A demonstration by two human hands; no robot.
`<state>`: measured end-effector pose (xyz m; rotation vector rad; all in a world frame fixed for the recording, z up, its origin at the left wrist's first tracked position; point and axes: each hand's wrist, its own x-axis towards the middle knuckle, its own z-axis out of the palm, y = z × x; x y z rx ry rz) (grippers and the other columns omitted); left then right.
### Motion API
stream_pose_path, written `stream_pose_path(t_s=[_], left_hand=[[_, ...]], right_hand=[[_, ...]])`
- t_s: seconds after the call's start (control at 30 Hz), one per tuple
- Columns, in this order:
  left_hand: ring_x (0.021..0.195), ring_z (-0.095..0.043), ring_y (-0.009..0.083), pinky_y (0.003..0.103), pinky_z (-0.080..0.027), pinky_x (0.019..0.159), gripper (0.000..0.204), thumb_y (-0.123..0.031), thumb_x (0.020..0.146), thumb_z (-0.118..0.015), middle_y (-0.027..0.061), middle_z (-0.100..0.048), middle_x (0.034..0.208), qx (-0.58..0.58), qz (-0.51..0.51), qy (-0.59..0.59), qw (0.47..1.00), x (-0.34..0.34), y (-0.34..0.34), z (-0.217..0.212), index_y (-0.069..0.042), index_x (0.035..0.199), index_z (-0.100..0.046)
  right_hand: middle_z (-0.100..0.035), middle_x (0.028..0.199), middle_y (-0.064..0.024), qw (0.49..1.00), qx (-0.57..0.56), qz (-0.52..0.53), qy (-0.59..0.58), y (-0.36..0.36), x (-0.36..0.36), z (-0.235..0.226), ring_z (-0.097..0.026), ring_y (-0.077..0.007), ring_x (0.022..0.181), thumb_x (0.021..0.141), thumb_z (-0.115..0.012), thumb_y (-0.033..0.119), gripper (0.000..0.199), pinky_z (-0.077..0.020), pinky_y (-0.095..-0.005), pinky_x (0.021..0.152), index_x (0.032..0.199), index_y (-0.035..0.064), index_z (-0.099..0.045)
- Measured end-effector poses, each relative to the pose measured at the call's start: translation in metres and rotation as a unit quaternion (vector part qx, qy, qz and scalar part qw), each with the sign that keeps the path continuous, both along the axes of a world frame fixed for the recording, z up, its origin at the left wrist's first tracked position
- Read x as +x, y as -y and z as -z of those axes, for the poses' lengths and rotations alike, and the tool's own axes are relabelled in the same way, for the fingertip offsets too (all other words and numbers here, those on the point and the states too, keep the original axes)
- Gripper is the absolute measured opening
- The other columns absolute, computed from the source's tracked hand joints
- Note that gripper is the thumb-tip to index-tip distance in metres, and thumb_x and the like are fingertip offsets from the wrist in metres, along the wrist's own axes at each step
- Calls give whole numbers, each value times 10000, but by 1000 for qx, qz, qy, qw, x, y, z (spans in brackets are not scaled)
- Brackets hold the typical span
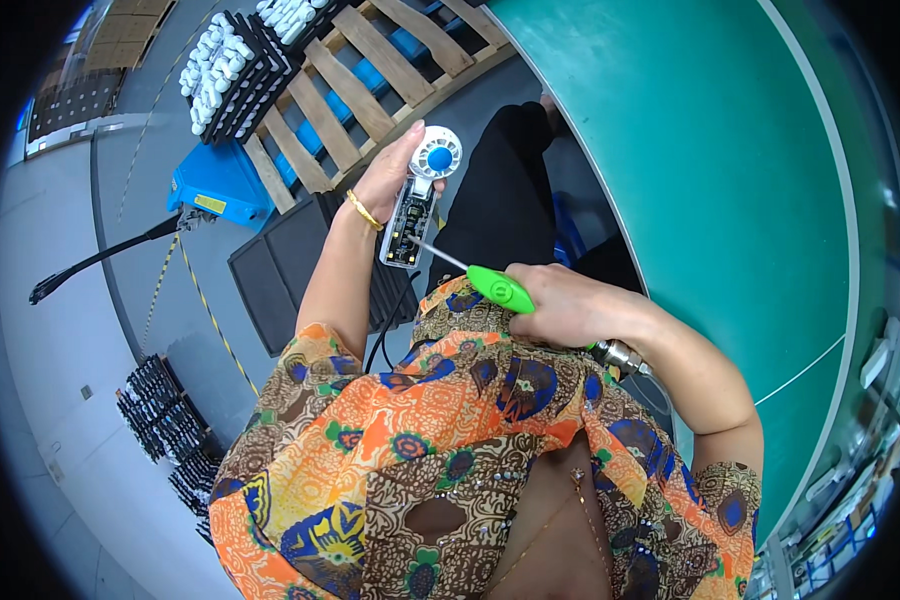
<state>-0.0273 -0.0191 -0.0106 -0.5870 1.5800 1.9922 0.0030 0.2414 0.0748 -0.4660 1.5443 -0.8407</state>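
My left hand point(388, 178) is closed around a small white handheld fan point(410, 222) with a round head and a blue hub. Its handle lacks a cover on the side facing me, so a dark circuit board with small yellowish parts shows inside. My right hand point(575, 305) grips the green handle of a screwdriver point(498, 289). The thin metal shaft points left and its tip lies at the board in the fan's handle; whether it touches a screw is too small to tell. Part of the left fingers is hidden behind the fan.
A green table point(730, 200) curves along my right side. Ahead stands a wooden pallet point(345, 110) with stacked black trays of white parts point(225, 75). Left of it is a blue pallet jack point(220, 185). A dark crate point(285, 270) and a metal-ended tool point(622, 358) are near my arms.
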Motion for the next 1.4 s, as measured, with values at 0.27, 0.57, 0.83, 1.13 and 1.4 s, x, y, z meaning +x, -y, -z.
stream_pose_path(t_s=[0.27, 0.57, 0.83, 1.13, 1.4], left_hand=[[590, -589, 134, 257, -500, 532, 438, -482, 928, -427, 42, -614, 754, 13, 2, 11, 1000, 3, 17, 3, -71, 986, -564], [673, -563, 213, 355, -520, 602, 541, -474, 921, -384, 145, -566, 1133, -7, -249, -150, 957, -16, 46, -63, -90, 1303, -406], [561, -469, 151, 304, -417, 561, 538, -478, 948, -346, 124, -550, 988, 149, 29, -332, 931, -91, -95, -213, -102, 1333, -352], [770, -556, 170, 313, -462, 698, 486, -420, 945, -434, 106, -565, 1018, 163, 166, -479, 846, -213, -376, -182, -56, 1267, -426], [893, -595, 214, 321, -476, 794, 525, -314, 917, -523, 127, -572, 1085, -14, 126, -689, 714, -241, -528, -135, -24, 1325, -365]], right_hand=[[-610, 886, -256, 997, -44, 3, -60, 10, 8, 5, -642, -326, 813, 763, -534, 104, 290, -494, -395, 721, 982, -80, -490], [-614, 921, -163, 959, -130, 232, -98, -3, -12, 3, -599, -266, 884, 692, -661, 198, 381, -464, -349, 796, 1006, 2, -568], [-509, 647, -43, 908, -240, 337, 64, 13, -10, 30, -468, -124, 479, 646, -637, 74, 267, -369, -282, 374, 883, 31, -523], [-571, 690, -76, 919, -177, 351, -30, 10, -24, 44, -530, -185, 554, 612, -647, 65, 246, -426, -337, 460, 842, 35, -564], [-564, 658, -87, 767, -232, 578, -155, -73, -14, 43, -532, -200, 536, 637, -650, 71, 210, -418, -346, 450, 817, 17, -557]])
